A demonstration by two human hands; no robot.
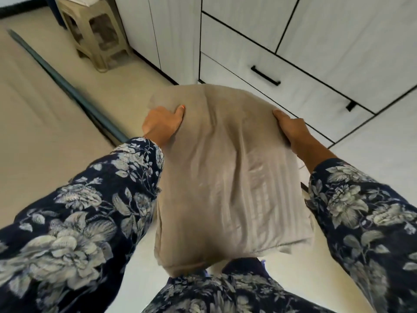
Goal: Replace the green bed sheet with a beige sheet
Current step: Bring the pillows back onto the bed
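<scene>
A folded beige sheet [225, 177] is held up in the air in front of the person, above the pale floor [56, 143] and clear of it. The left hand [163, 125] grips the sheet's far left corner, thumb lying on top of the cloth and the other fingers hidden under it. The right hand [291, 129] grips the sheet's far right edge, thumb on top along the fold, its fingers likewise tucked out of sight beneath. Both arms wear dark sleeves [85, 211] with a pale flower print, and the same print shows on the clothing below the sheet's near edge. The near end of the sheet sags downward, with a stitched hem showing at its near right corner.

Beyond the sheet stands a white cabinet [316, 53] with black edging and black handles [265, 75]; the sheet's far edge overlaps its lower drawers in view. To the left of the sheet a dark pole [67, 86] lies slantwise on the floor. Farther off, to the left of the cabinet, stands a beige plastic stool [94, 35].
</scene>
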